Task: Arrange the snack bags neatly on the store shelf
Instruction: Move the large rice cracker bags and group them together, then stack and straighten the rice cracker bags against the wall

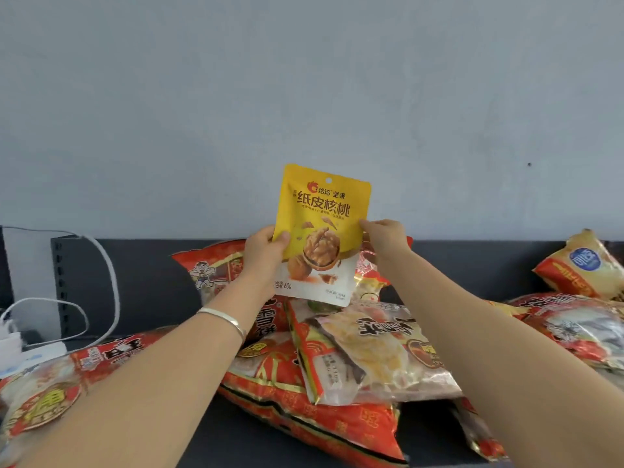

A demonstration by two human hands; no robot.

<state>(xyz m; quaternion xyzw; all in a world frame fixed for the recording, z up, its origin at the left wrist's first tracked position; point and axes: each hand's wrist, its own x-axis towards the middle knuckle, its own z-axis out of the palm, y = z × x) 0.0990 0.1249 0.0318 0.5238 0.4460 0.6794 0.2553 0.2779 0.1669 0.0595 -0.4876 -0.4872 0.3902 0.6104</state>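
Note:
A small yellow walnut snack bag is held upright above the pile, its printed front facing me. My left hand grips its lower left edge, thumb on the front. My right hand pinches its right edge. Below lies a heap of large red rice-cracker bags on the dark shelf, overlapping at odd angles. A clear-fronted bag lies tilted on top of the heap. Another red bag lies at the left under my forearm.
A yellow-orange bag leans at the far right against the shelf's dark back panel. More red bags lie on the right. White cables and a white device sit at the left. A grey wall rises behind.

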